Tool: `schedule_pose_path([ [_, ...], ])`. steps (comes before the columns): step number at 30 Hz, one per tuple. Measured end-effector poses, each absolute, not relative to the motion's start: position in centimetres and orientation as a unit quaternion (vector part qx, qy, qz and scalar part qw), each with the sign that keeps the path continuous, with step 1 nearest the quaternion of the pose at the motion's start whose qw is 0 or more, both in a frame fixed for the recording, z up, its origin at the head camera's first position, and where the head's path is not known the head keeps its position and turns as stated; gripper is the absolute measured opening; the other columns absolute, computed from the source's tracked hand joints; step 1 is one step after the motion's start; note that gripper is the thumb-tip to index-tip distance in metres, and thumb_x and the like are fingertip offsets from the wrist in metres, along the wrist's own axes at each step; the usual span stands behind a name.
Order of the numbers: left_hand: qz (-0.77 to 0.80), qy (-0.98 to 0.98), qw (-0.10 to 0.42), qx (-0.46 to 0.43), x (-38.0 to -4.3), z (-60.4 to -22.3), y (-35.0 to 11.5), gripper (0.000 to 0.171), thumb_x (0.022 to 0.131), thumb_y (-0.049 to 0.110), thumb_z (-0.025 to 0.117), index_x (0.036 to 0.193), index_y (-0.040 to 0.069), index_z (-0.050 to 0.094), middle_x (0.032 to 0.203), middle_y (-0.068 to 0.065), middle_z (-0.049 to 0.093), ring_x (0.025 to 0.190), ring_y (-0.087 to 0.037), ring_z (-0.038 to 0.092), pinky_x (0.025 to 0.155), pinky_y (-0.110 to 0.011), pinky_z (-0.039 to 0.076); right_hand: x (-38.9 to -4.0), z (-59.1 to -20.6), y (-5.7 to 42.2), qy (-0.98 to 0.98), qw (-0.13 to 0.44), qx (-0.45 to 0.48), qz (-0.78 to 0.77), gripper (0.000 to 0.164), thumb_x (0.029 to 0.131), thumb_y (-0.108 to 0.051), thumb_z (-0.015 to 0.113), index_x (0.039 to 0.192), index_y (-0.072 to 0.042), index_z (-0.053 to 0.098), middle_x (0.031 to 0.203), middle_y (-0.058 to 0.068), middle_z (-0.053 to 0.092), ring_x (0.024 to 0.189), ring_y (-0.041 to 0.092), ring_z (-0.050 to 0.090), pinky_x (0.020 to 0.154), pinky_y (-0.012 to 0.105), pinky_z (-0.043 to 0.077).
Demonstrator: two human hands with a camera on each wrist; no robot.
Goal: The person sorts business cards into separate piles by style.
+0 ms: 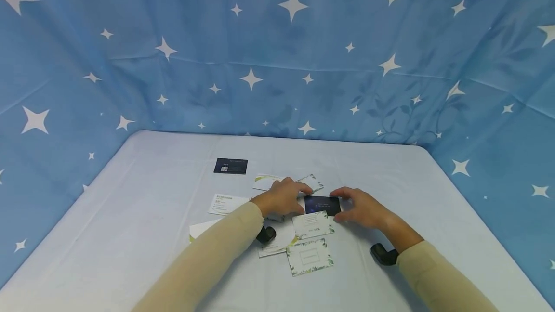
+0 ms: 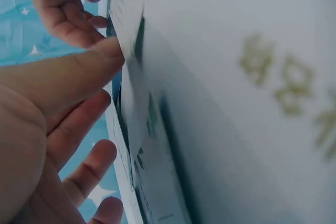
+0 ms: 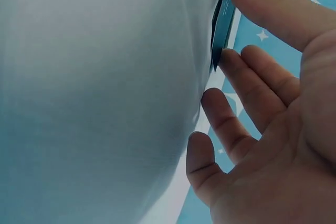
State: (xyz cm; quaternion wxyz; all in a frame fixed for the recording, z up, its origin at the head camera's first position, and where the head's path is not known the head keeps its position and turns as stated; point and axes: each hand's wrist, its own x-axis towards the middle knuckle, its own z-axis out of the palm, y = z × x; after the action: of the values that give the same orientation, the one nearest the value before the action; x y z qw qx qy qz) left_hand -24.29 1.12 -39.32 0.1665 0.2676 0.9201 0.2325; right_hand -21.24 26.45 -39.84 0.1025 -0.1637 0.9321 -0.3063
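Observation:
A dark business card (image 1: 323,204) lies between my two hands, its lower edge overlapped by a white leaf-bordered card (image 1: 313,225). My left hand (image 1: 284,198) is at its left end, with the index fingertip by the upper corner and the thumb near the side. Its other fingers (image 2: 92,166) spread loosely in the left wrist view. From the right, my right hand (image 1: 362,209) pinches the dark card's end between thumb and index finger. The right wrist view shows that card (image 3: 223,24) edge-on between them, the remaining fingers (image 3: 226,124) relaxed.
Another dark card (image 1: 231,166) lies at the back left of the white table (image 1: 130,235). White cards (image 1: 226,203) lie left of and under my left forearm. A second leaf-bordered card (image 1: 310,256) is nearer me. A starry blue curtain (image 1: 277,95) hangs behind.

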Motion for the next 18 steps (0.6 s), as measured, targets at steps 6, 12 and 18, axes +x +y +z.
schedule_pose_path([
  [6,0.226,0.919,0.164,0.280,-24.01,-39.14,1.21,0.059,0.085,0.030,0.082,0.140,0.032,0.059,0.131,0.002,0.055,0.111,-0.020,0.044,0.094,-0.040,0.038,-21.25,-39.74,26.36,0.940,0.090,-0.176,-0.279,0.057,0.081,-0.018,0.083,0.131,-0.003,0.061,0.130,0.013,0.061,0.120,0.039,0.052,0.101,0.059,0.037],
  [12,0.236,0.921,0.168,0.260,-23.96,-39.19,1.23,0.058,0.085,0.032,0.082,0.139,0.032,0.060,0.131,0.002,0.055,0.110,-0.022,0.045,0.095,-0.042,0.038,-21.25,-39.72,26.35,0.942,0.087,-0.167,-0.279,0.054,0.082,-0.020,0.082,0.130,-0.005,0.062,0.127,0.010,0.062,0.116,0.036,0.052,0.099,0.057,0.038],
  [18,0.237,0.923,0.165,0.254,-24.07,-39.30,1.15,0.060,0.084,0.037,0.083,0.139,0.031,0.060,0.131,0.002,0.055,0.109,-0.024,0.045,0.094,-0.042,0.039,-21.47,-39.78,26.62,0.938,0.094,-0.146,-0.301,0.054,0.081,-0.019,0.083,0.129,-0.006,0.062,0.127,0.008,0.062,0.118,0.035,0.049,0.099,0.057,0.037],
])
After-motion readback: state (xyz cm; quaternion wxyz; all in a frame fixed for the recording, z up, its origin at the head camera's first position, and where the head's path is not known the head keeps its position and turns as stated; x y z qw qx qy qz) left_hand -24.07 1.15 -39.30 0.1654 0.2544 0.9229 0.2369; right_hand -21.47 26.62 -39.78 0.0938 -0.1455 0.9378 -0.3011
